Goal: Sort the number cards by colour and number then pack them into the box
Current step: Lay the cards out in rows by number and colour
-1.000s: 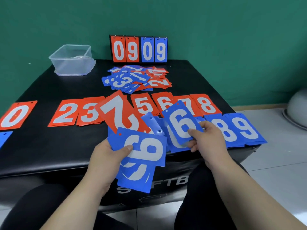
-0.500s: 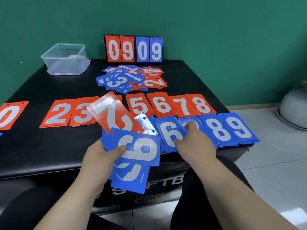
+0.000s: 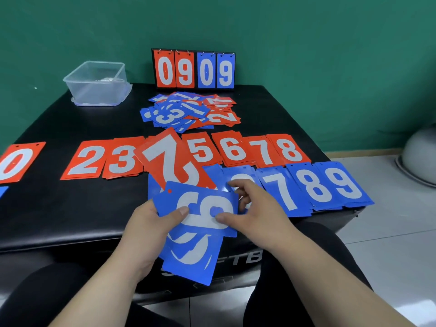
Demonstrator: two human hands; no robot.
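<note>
Left hand point(image 3: 146, 232), right hand point(image 3: 262, 213) pinch glossy rectangular card point(image 3: 200, 201).

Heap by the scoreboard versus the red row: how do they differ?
The heap mixes red and blue cards; the red row is one colour. The heap's cards overlap at all angles; the red row's piles lie side by side, digits rising left to right. The heap sits just in front of the scoreboard; the red row lies nearer the person. Both rest on the table and show white digits.
</note>
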